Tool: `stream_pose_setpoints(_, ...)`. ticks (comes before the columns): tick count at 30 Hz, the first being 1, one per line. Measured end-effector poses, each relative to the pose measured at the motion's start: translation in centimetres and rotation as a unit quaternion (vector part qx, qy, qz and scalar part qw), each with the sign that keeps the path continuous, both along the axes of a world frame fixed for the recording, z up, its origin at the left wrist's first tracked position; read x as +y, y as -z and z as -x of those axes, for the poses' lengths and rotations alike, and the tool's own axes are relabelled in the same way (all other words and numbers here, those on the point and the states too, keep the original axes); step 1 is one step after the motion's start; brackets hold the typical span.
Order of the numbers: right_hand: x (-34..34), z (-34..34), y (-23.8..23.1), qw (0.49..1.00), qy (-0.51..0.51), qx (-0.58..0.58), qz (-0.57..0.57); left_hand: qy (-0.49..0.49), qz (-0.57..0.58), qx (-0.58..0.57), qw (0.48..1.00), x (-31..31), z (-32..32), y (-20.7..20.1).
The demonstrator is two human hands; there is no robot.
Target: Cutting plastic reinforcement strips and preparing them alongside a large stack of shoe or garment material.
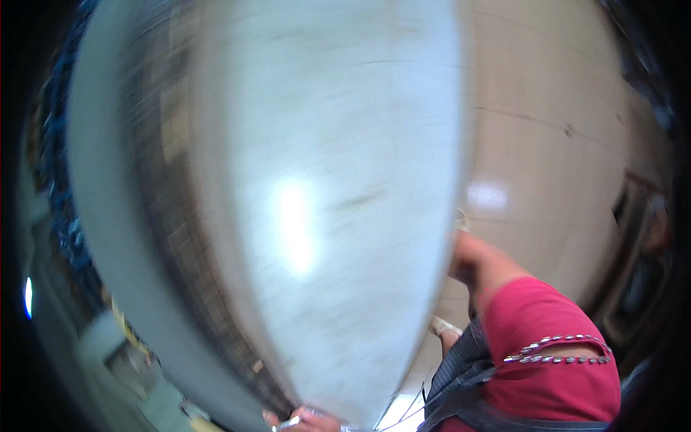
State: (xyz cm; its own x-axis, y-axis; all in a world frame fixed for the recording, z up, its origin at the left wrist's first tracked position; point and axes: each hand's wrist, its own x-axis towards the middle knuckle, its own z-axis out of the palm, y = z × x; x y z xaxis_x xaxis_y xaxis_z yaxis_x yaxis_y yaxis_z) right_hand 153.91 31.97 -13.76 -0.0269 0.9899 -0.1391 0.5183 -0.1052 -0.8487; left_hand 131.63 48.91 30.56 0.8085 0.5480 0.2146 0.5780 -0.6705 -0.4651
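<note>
A long pale table point(345, 237) runs away from me, smeared by motion. At its near end, low in the picture, my left hand point(317, 420) is partly cut off by the lower rim. Its fingers are closed around a thin silvery object point(286, 424), too blurred to name. My right arm, in a red sleeve with studded trim point(554, 324), reaches down beside the table's right edge. My right hand point(466, 259) is at that edge, its fingers hidden or smeared. A small pale thing point(463, 218) shows just beyond it, its kind unclear.
Along the table's left side runs a dark strip point(173, 216) with brownish patches, beside a grey surface point(101, 144). Blue items point(61, 180) line the far left. Tiled floor point(540, 144) lies to the right, with dark blurred objects point(640, 266) at the rim. A thin cable point(410, 415) hangs near me.
</note>
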Motion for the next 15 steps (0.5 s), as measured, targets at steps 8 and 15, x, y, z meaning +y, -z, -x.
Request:
stream_pose_setpoints(8, -9.3, 1.8, -4.3, 0.974, -0.152, 0.103, 0.134, 0.059, 0.145, -0.157, 0.975, 0.2, -1.1, 2.6)
stream_pose_setpoints(15, -15.5, 3.3, -19.6, 0.955, -0.221, 0.069, 0.187, 0.094, 0.192, -0.317, 0.924, -0.7, -1.3, 1.0)
